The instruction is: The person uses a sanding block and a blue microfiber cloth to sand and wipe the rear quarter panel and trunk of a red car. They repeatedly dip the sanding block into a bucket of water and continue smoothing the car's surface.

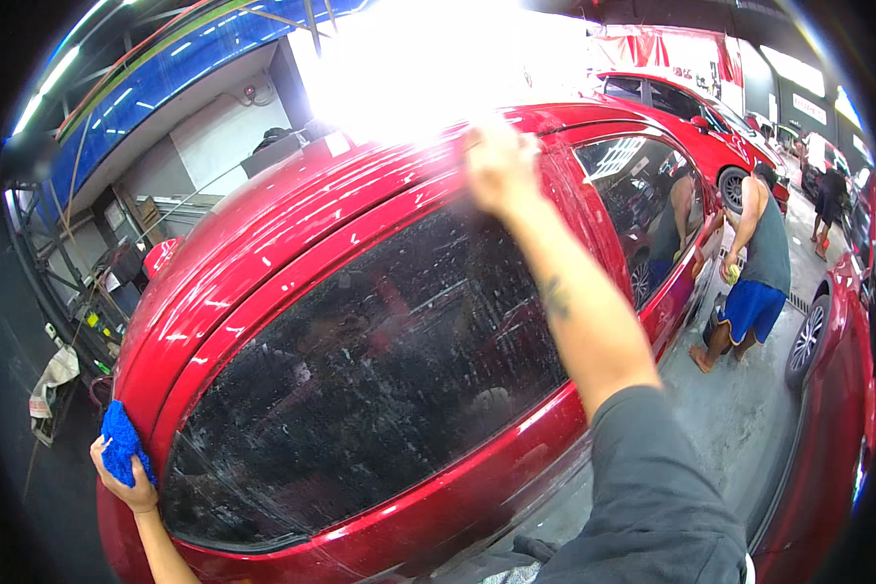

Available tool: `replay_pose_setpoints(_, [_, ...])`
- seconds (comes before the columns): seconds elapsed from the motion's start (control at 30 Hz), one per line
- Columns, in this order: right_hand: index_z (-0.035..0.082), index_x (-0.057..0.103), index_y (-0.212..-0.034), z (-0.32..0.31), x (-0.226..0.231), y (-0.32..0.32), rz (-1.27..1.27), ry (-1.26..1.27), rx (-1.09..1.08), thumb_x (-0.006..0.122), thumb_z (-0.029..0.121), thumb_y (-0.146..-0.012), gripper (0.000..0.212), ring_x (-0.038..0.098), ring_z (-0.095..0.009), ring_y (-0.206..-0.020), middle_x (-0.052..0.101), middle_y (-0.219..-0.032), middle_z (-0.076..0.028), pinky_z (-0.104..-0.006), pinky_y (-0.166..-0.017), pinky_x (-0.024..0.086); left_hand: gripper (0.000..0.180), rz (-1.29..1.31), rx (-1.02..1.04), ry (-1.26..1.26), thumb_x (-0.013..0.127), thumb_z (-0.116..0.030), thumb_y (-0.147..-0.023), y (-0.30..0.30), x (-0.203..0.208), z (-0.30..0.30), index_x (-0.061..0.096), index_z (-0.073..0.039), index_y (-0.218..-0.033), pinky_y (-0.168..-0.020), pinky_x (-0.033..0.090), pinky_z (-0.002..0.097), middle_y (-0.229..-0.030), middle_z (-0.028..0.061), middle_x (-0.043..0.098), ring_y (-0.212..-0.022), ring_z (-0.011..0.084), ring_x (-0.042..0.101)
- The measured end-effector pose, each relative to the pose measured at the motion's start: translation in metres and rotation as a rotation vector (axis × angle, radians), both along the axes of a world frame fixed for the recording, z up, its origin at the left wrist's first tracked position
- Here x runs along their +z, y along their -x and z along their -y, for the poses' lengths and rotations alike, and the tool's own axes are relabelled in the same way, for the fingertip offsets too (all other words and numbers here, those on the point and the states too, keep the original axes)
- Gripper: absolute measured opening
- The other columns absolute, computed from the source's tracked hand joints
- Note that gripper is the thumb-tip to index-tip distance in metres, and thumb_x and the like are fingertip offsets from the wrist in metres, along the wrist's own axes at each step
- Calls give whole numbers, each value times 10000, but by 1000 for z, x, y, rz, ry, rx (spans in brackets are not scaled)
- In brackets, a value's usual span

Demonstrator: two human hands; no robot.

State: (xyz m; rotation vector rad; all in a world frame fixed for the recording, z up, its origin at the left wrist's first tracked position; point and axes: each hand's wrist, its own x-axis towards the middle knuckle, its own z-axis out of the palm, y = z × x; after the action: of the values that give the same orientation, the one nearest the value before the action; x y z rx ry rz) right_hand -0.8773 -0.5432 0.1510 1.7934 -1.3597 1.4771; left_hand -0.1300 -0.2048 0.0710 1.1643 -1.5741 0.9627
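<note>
A red car (360,190) with wet, speckled paint and dark side glass stands right in front of me. Bunched in my left hand (127,479) is a blue microfiber cloth (122,443), pressed to the red body at the lower left corner of the window (380,370). My right arm reaches across that window to the roof edge. Up there my right hand (501,165) is closed like a fist, partly washed out by glare and motion blur. Whatever it may hold against the roof cannot be made out.
A person (754,253) in a grey sleeveless top and blue shorts bends beside this car's far right end. Another red car (827,389) flanks the wet floor (706,419) at right; one more (672,97) stands behind. A rag (56,384) hangs by racks at left.
</note>
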Motion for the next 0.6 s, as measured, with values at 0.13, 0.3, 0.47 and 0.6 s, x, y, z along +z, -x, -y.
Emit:
replay_pose_setpoints(0.13, [147,693,-1345,-59,-17,-96,-222,256,379,643,300,-1091,301,612,-367,-1430,691,-1434,-174,-635,-1217,378,529,-9,70,-16,735,-265,-988,-7,5,-31,604,49,-1394,-1181,464,551,-1369,254,653,-1295,448,642])
replay_pose_setpoints(0.3, [109,648,-1579,15,2,66,106,-55,-110,406,482,-1239,559,612,-356,-1513,669,-1619,-191,-648,-1187,416,519,-28,48,41,739,-262,-989,5,-6,-1,611,47,-1387,-1185,458,540,-1350,237,650,-1280,433,642])
replay_pose_setpoints(0.47, [114,716,-1160,-51,-25,-59,-153,338,275,594,286,-1100,219,666,-393,-1249,721,-1263,-179,-655,-1029,462,531,-39,89,-63,745,-266,-986,-11,2,-33,614,45,-1396,-1174,464,531,-1337,229,656,-1271,425,644])
replay_pose_setpoints(0.6, [150,673,-1445,10,-21,46,11,164,-167,511,422,-1209,395,599,-337,-1513,665,-1562,-158,-684,-1183,414,537,-14,49,31,749,-272,-982,6,2,-3,617,38,-1401,-1163,473,543,-1345,241,661,-1272,437,650])
